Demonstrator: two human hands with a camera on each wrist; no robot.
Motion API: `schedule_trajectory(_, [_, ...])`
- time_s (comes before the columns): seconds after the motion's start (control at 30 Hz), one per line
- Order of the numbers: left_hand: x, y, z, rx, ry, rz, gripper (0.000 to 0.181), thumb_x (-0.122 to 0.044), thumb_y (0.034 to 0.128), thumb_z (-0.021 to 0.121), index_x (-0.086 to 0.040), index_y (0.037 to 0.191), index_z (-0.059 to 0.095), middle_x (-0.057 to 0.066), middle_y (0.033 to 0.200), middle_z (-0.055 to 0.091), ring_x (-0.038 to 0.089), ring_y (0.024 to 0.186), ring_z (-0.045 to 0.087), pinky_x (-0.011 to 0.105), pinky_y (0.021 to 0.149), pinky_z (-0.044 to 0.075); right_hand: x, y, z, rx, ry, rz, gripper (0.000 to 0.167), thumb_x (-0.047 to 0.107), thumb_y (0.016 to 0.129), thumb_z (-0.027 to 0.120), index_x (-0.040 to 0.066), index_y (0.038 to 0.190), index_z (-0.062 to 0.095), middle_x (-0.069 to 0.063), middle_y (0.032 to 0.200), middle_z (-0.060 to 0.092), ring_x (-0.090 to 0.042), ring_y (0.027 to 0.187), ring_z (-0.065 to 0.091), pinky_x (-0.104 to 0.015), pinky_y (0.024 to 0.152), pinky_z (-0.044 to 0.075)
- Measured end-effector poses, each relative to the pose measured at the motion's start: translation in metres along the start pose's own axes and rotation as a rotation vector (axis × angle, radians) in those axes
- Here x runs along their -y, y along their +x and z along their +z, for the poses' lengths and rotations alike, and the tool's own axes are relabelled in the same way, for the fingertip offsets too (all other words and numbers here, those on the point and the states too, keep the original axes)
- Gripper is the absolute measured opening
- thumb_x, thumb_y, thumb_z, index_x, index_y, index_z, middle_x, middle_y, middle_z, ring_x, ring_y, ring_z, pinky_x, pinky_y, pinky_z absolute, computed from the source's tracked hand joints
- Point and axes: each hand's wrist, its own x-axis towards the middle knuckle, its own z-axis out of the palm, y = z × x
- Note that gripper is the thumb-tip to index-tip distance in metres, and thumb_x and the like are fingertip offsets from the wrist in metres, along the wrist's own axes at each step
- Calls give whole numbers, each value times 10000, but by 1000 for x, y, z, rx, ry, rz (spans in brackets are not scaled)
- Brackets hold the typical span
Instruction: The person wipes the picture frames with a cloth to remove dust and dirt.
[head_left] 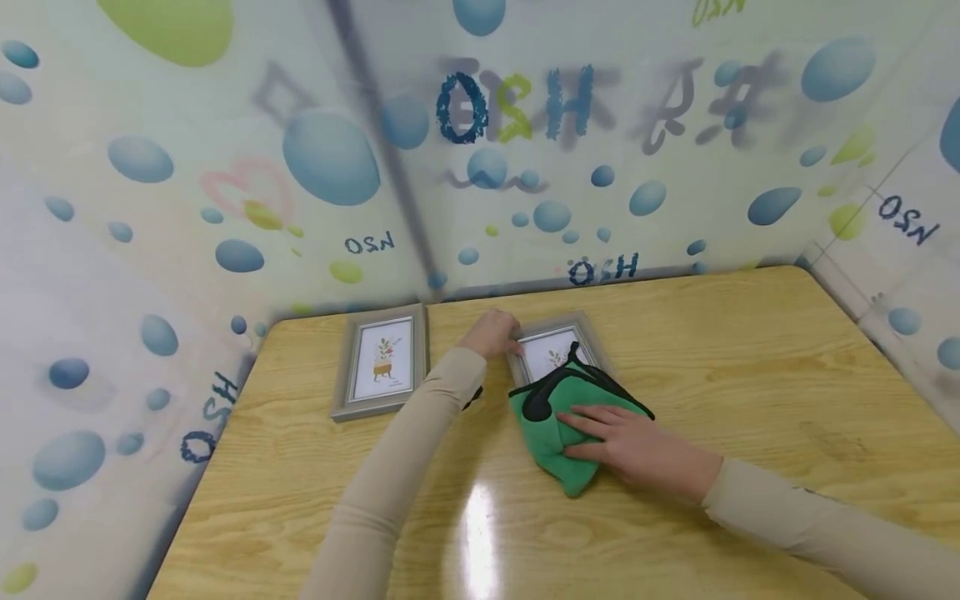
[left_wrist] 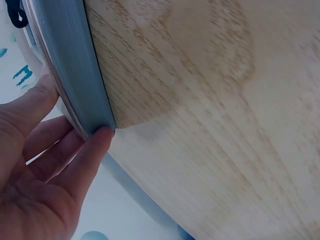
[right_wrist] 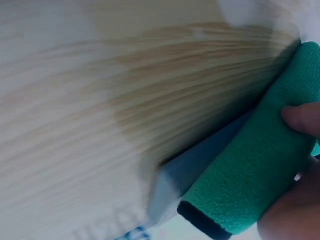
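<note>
A grey picture frame [head_left: 598,338] with a plant print lies on the wooden table, its lower part hidden by a green cloth [head_left: 543,437] with black edging. At the frame's upper left corner is my left hand [head_left: 491,332]; in the left wrist view its thumb and fingers pinch the frame's edge [left_wrist: 82,65]. My right hand [head_left: 637,446] presses the cloth down with fingers spread and fairly straight. Seen from the right wrist, the cloth [right_wrist: 250,170] drapes over the frame's side [right_wrist: 200,155]. The cloth hides what is beneath it.
A second grey frame [head_left: 342,392] with a similar plant print lies to the left, close to my left forearm. The wooden table [head_left: 750,367] meets a wall [head_left: 637,233] printed with blue and green drops at its back edge.
</note>
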Motion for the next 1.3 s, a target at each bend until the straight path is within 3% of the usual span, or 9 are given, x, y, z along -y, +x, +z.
schedule_trajectory(0.23, [0,-2,1,5,3,18,244,-226,828,765,-65,733,607,-22,634,475,120,608,396,230,572,343,7,10,6,-28,17,-37,465,-3,803,707,209,1215,667,-118,1407,495,-310,1262,472,-447,991,425])
schedule_trajectory(0.43, [2,-3,4,10,-19,10,204,-217,831,758,-46,781,658,-17,644,495,122,603,395,231,570,338,-1,-11,3,-31,73,7,533,-39,787,701,219,1251,651,-110,1430,470,-330,1274,456,-492,979,423])
schedule_trajectory(0.63, [4,-3,6,-2,-35,14,185,-218,835,757,-43,844,696,23,708,605,120,616,423,243,587,372,-18,-38,-6,-51,24,47,544,-53,738,717,223,1206,685,-110,1400,503,-343,1249,471,-507,963,398])
schedule_trajectory(0.77, [5,-4,5,0,-68,-7,199,-213,831,761,-34,906,715,42,779,649,124,650,444,257,618,392,-24,-45,-13,-64,35,62,512,-42,725,727,208,1170,704,-126,1371,529,-364,1232,480,-523,938,408])
schedule_trajectory(1.03, [8,-1,5,12,-146,-53,212,-206,823,770,-30,934,728,51,833,676,127,666,484,254,616,408,-11,-14,-23,23,228,48,504,-64,830,634,159,1281,625,-143,1345,551,-380,1209,514,-527,934,450])
schedule_trajectory(1.17, [5,0,3,14,-145,-68,248,-215,819,773,-29,978,734,71,908,699,115,699,502,254,637,427,-4,4,-17,52,243,42,506,-21,863,611,129,1344,565,-143,1359,537,-370,1215,513,-510,955,441])
schedule_trajectory(1.3, [4,2,1,18,-125,-68,294,-227,811,782,-33,1027,736,73,954,708,122,730,526,257,652,433,6,19,-12,152,229,119,624,91,865,610,53,1452,404,-175,1424,459,-389,1280,439,-524,1010,382])
